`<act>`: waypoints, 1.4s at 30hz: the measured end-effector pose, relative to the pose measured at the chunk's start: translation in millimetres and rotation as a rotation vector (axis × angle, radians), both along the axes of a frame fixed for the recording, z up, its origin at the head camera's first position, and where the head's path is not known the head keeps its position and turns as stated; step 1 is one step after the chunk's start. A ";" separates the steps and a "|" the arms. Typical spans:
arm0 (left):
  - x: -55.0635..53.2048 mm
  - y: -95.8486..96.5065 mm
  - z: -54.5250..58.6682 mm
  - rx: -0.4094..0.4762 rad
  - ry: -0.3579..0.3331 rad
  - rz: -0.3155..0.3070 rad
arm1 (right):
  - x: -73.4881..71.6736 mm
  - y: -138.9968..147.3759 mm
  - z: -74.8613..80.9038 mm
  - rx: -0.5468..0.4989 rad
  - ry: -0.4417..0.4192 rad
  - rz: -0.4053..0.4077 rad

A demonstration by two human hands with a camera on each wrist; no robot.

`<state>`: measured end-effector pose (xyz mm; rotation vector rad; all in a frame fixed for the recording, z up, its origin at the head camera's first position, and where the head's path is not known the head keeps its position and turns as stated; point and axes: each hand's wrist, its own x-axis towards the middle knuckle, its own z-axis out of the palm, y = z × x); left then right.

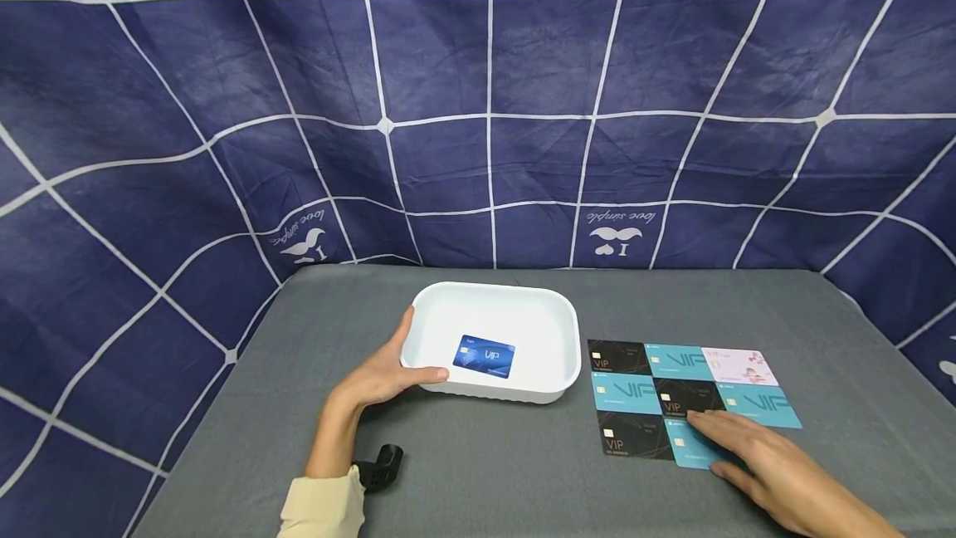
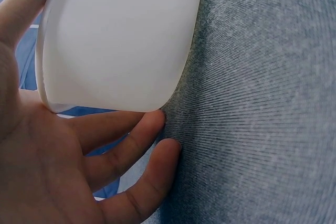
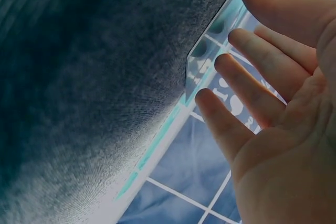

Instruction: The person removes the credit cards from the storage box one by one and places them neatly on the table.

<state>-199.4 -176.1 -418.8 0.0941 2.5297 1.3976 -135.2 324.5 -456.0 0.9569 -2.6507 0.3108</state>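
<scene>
A white rectangular tray (image 1: 523, 314) with rounded corners sits on the grey cloth, and a blue VIP card (image 1: 485, 357) lies inside it. My left hand (image 1: 381, 372) grips the tray's left end, thumb over the near rim; the left wrist view shows its other fingers bent round the tray's end wall (image 2: 121, 40). To the right, VIP cards lie edge to edge in rows: black (image 1: 633, 434), teal (image 1: 620, 393) and one pink (image 1: 739, 365). My right hand (image 1: 777, 463) is over the near right cards, its fingers extended, thumb by the edge of a teal card (image 1: 687, 445). What lies under its palm is hidden.
Grey cloth (image 1: 485, 471) covers the table. Behind and beside it hangs a dark blue curtain (image 1: 545, 164) with white grid lines. A black strap device (image 1: 381, 467) is worn on the left wrist, below a cream sleeve (image 1: 324, 505).
</scene>
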 end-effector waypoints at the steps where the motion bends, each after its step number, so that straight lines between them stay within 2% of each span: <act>1: 0.1 0.0 -0.1 0.001 -0.001 0.000 | 0.3 -0.1 -0.2 0.005 -0.003 -0.007; 15: 0.2 -0.1 0.2 -0.004 -0.002 0.001 | -0.4 2.0 -0.7 0.009 -0.042 -0.049; 19: -0.4 1.6 0.6 -0.006 -0.004 -0.005 | 0.1 3.4 0.2 0.010 -0.027 -0.059; 26: 0.1 0.3 1.1 -0.022 -0.004 -0.008 | 0.4 2.4 1.5 0.024 -0.063 -0.099; 30: 0.6 0.3 1.4 -0.024 -0.008 -0.006 | 0.7 1.3 0.6 0.000 -0.047 -0.092; 36: 0.3 0.9 0.5 -0.032 -0.017 0.007 | 1.6 -0.3 1.1 0.027 -0.100 -0.140; 42: 0.7 -0.4 0.8 -0.032 -0.012 -0.001 | 0.3 -1.0 -0.2 0.011 -0.047 -0.126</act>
